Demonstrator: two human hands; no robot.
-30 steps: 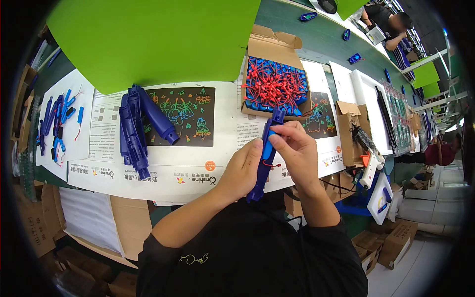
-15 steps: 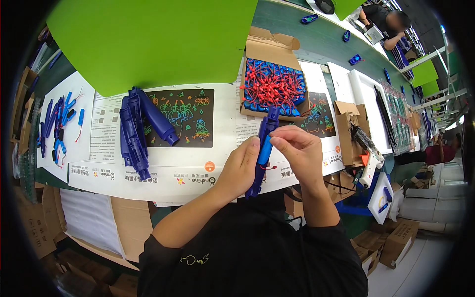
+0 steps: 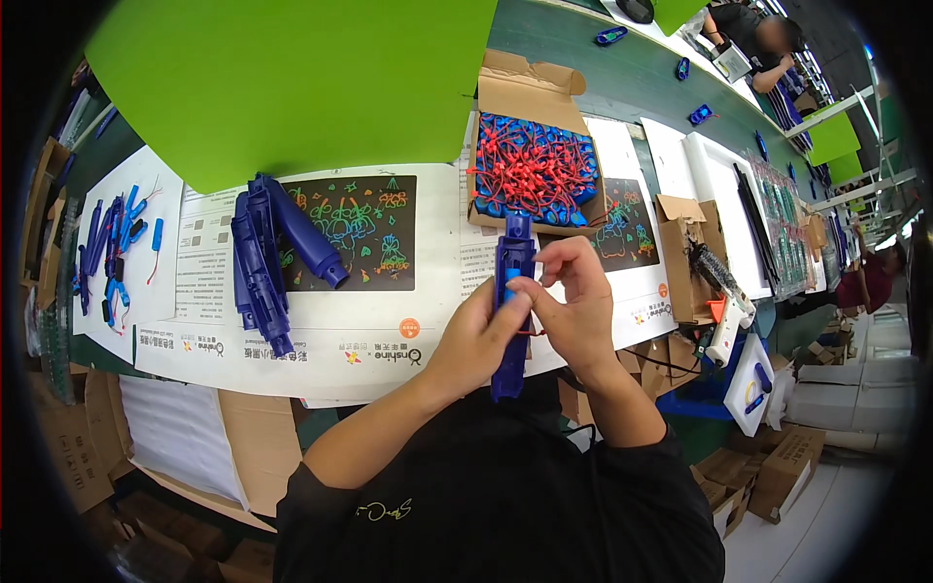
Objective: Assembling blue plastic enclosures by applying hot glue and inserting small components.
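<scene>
Fingers on the left hand (image 3: 471, 340) are wrapped round a dark-blue plastic housing (image 3: 508, 374), thumb laid over the bright-blue wired battery cell (image 3: 512, 276) in its channel; right hand (image 3: 581, 311) has its thumb on or against the cell, forefinger bent above it, can't tell from my end if they're pinching. Housing is held open side up, off the table, its far end just at the cell box. Left to right from my feed: far left, a loose heap of blue cells and slim dark-blue parts (image 3: 121, 243) on white paper; next, a pile of dark-blue housings (image 3: 258, 272), no cell in them that I can make out; right of that, the cardboard box (image 3: 525, 94), densely filled with red-leaded cells (image 3: 535, 160); farther right, part-filled units (image 3: 702, 115) spaced along the green bench. Status, my read: cell is in or nearly in, seating unconfirmed under the thumbs. Red lead (image 3: 531, 333) sticks out sideways, not tucked; no cover on. Unit's part-done, with the pile and box stock outstanding.
</scene>
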